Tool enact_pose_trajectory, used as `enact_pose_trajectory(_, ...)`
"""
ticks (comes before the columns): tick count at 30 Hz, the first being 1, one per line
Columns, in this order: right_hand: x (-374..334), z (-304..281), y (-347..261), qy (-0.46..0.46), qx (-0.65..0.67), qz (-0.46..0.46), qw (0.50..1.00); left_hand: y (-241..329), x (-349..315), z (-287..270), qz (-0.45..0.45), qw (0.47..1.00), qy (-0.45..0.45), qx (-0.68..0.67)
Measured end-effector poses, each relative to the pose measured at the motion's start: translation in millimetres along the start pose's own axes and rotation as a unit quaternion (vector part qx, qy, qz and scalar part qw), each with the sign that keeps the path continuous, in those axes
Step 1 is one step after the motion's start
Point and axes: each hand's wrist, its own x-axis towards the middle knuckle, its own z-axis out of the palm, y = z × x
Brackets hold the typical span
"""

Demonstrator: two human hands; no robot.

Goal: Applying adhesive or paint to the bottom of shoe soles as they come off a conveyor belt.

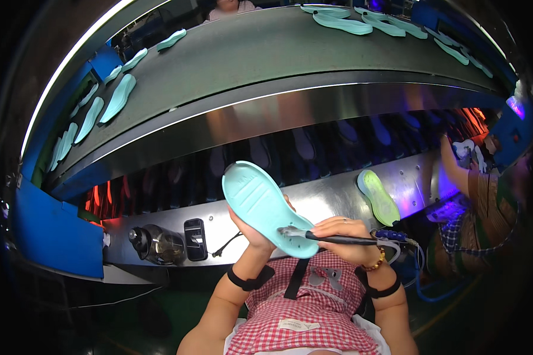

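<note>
A light turquoise shoe sole [256,198] is held up in front of me, tilted, its wide end away from me. My left hand [250,232] grips it from below, with the fingers partly hidden behind it. In my right hand [350,229] is a brush [340,239] with a black handle, the fingers closed round it. Its pale bristles touch the sole's surface near the narrower end. To the right, a yellow-green sole [379,198] with a turquoise rim lies on the metal ledge [331,198].
A dark bottle [164,246] and a phone [195,239] with a cable lie left on the ledge. Beyond runs a dark lower line with soles and red glowing ends. Turquoise soles [119,97] ride the upper belt [237,50]. At right, a co-worker's arm [455,168] reaches in.
</note>
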Motion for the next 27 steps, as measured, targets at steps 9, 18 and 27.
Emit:
enact_pose_trajectory(9, -11, -8, 8, -0.068, 0.086, 0.083, 0.99, 16, 2, 8, 0.075, 0.995, -0.024, 0.054)
enact_pose_trajectory(18, -14, 6, 10, 0.036, 0.43, 0.2, 0.88, 6, -16, 28, -0.008, 0.995, 0.092, -0.039)
enact_pose_trajectory(27, -5, -8, -12, -0.133, 0.156, 0.12, 0.971, 5, -18, -22, -0.203, 0.978, -0.035, 0.011)
